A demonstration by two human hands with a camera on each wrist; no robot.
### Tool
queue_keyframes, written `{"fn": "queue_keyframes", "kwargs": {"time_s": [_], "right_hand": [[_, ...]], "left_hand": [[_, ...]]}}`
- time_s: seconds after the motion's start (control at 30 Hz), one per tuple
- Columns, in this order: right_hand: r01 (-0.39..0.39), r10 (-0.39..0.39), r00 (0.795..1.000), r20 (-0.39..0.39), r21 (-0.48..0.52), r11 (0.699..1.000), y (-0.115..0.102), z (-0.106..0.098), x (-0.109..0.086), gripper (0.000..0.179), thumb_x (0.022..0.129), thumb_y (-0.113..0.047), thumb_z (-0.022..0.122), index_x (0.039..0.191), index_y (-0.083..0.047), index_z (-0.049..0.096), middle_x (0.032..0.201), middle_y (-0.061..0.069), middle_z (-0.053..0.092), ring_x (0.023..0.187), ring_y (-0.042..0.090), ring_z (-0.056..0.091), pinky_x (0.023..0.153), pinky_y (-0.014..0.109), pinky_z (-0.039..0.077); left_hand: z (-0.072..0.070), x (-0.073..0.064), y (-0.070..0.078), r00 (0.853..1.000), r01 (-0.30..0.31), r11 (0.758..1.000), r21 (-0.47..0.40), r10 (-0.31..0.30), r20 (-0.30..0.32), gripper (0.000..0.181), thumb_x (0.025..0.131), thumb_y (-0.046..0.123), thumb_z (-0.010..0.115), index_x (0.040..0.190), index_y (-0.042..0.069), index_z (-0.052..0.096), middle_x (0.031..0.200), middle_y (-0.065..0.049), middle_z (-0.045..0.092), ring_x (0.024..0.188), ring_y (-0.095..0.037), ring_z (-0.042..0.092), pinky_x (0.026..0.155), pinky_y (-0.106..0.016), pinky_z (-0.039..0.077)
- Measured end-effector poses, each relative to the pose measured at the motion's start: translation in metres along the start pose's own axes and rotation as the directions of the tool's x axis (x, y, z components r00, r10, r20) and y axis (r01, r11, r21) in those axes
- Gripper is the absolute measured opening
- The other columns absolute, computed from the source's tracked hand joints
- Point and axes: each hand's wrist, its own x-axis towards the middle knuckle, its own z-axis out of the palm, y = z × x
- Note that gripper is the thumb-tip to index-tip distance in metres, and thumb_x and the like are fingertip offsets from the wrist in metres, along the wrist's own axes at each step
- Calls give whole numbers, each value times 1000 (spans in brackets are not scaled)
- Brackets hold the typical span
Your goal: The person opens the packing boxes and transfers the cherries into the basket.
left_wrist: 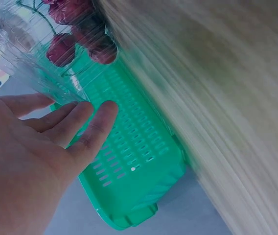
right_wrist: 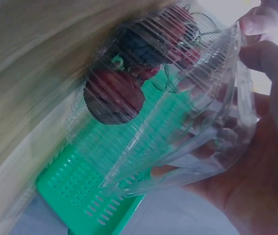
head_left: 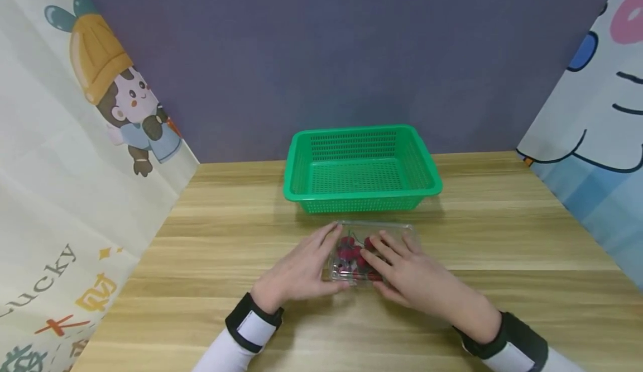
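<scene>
Clear rectangular plastic box (head_left: 365, 228): lay on the wooden table (head_left: 191, 282), dark-red round fruit (head_left: 348, 253) inside.
Left hand (head_left: 301, 266): I saw fingers wide at the box's left end.
Right hand (head_left: 419, 277): fingers spread over its top.
Green perforated plastic basket (head_left: 361, 196): stood just beyond.

Deep red fruits (head_left: 348, 253) are seen through a colourless box (head_left: 374, 227). The basket (head_left: 361, 196) is coloured green and patterned with slots; the tabletop (head_left: 211, 249) is streaked with tan grain, the backdrop (head_left: 341, 53) coloured slate purple.

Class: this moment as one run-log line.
left hand: at clear box; right hand: on top; red fruit: inside; green basket: beyond box
</scene>
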Motion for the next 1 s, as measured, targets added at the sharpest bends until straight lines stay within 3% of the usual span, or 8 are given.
{"fn": "queue_keyframes", "kwargs": {"time_s": [0.2,0.4,0.67,0.77,1.0], "right_hand": [[12,-10,1000,29,-51,999,-3,1,0,66,87,-39,72,143,-10,52,136,20,51,125,39,50,93,62,38],[1,-3,996,88,20,1000,-2,-3,-2,75,84,-31,76,148,-9,43,141,21,45,130,42,43,95,63,36],[17,-30,988,150,86,996,-2,-13,-2,74,80,-22,82,146,-14,49,148,14,39,136,38,37,100,57,35],[46,-56,991,125,80,996,-3,-13,0,70,81,-19,82,143,-14,52,147,13,41,135,36,40,99,51,39],[91,-89,996,-25,49,995,2,-7,1,60,76,-20,84,131,-9,63,134,14,55,123,32,54,92,43,47]], "left_hand": [[1,-1,0,1000,-7,1000,12,7,-4,105,85,67,62,156,3,19,159,-12,13,143,-27,25,111,-37,24],[3,0,0,1000,-8,1000,12,8,-4,104,86,67,59,157,4,18,159,-12,12,143,-27,25,111,-36,24],[3,-1,1,1000,2,1000,-4,-2,3,103,87,70,55,157,5,16,158,-13,13,143,-27,24,111,-38,26],[4,-2,0,1000,6,1000,-4,-6,-3,102,87,69,55,157,5,17,158,-14,15,143,-27,25,110,-38,27],[7,0,-2,999,-13,1000,4,13,-32,103,87,67,59,157,4,17,158,-12,13,143,-27,25,111,-36,25]]}}
